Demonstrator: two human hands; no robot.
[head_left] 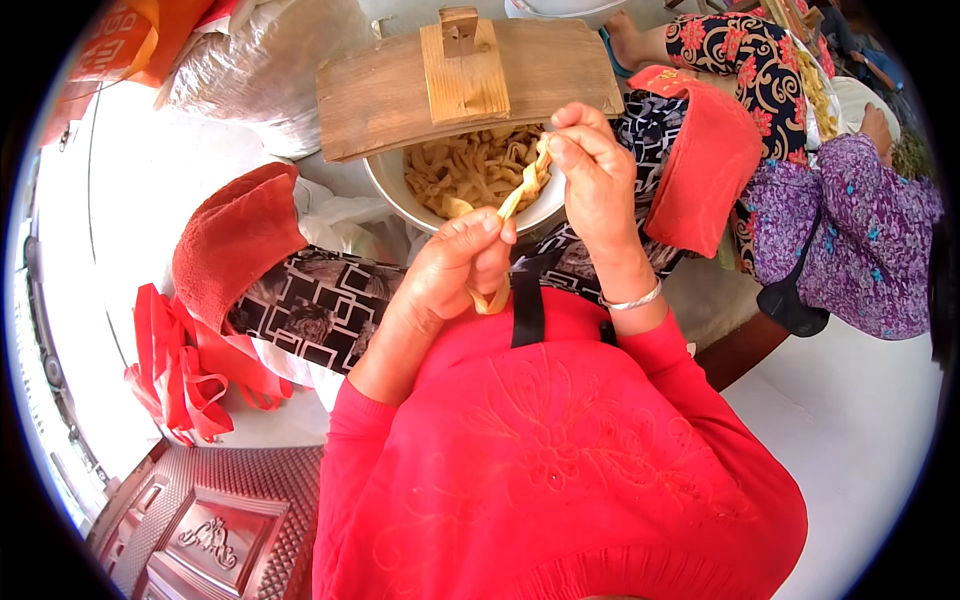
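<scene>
1. The step in hand looks to be working a pale yellow strip [518, 200], which runs slantwise between both hands over the near side of a white bowl [388, 187].
2. The left hand [455, 260] pinches its lower part, a tail hanging below; the right hand [600, 175] pinches the upper end — neither is free.
3. The next move probably calls for steady pinches and gentle tension, as the strip seems soft.
4. A wooden board [380, 85] overhangs the bowl's far side, its edge near the right hand.
5. Sideways room lies between two red cloths [240, 235]; the red top [550, 400] crowds the tail.
</scene>
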